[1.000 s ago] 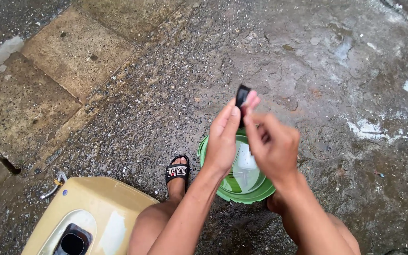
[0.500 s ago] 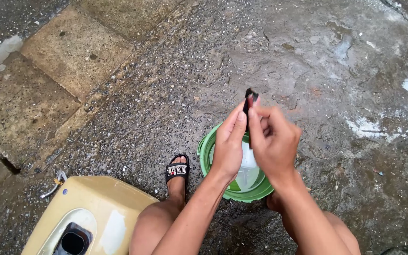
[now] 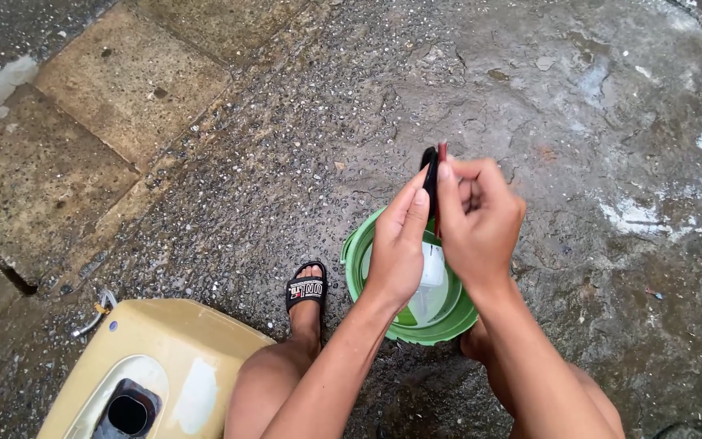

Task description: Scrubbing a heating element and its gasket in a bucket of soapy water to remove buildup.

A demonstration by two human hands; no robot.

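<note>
Both hands meet above a green plastic basin (image 3: 357, 258) that stands on wet ground. My left hand (image 3: 398, 244) and my right hand (image 3: 479, 219) pinch a small flat black object with a reddish edge (image 3: 431, 175), held upright between the fingertips. Inside the basin lies a whitish container (image 3: 431, 280) in a little water. My bare knees frame the basin, and my left foot wears a black slide sandal (image 3: 305, 290).
A beige plastic casing with a dark round opening (image 3: 144, 374) sits at lower left, a thin metal piece (image 3: 95, 317) beside it. Wet speckled concrete stretches all around; stone paving slabs (image 3: 83, 122) lie at upper left.
The black object has been turned from flat-facing to edge-on and upright. Both hands have closed in tighter around it over the basin.
</note>
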